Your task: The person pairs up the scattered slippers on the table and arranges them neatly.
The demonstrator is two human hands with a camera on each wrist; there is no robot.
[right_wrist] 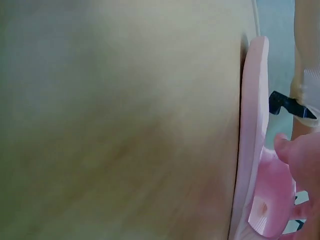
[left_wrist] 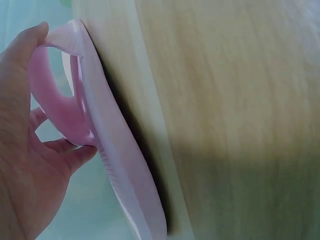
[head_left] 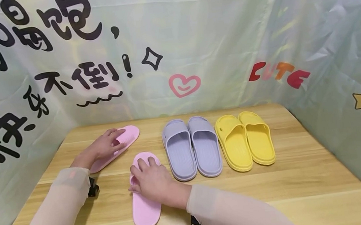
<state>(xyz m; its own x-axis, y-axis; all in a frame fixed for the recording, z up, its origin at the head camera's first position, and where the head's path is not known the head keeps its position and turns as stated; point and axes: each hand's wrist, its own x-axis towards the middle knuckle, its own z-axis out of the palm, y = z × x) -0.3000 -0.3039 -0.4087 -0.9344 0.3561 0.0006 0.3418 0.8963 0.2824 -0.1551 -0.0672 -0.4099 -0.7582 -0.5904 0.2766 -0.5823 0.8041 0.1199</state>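
Two pink slippers lie apart on the left of the table in the head view. My left hand [head_left: 106, 145] grips the strap of the farther pink slipper [head_left: 130, 132], which points away to the right. In the left wrist view, the thumb sits at one side of that strap and the fingertips at the other, with the sole [left_wrist: 122, 135] close to the wood. My right hand [head_left: 154, 181] holds the nearer pink slipper [head_left: 147, 213] over its strap and hides most of it. This slipper's toe end points away from me.
A pair of lilac slippers [head_left: 182, 156] stands side by side right of the pink ones. Farther right is a yellow pair [head_left: 262, 144]. The wooden table [head_left: 291, 196] ends at a printed cloth backdrop [head_left: 218, 31] behind and at both sides.
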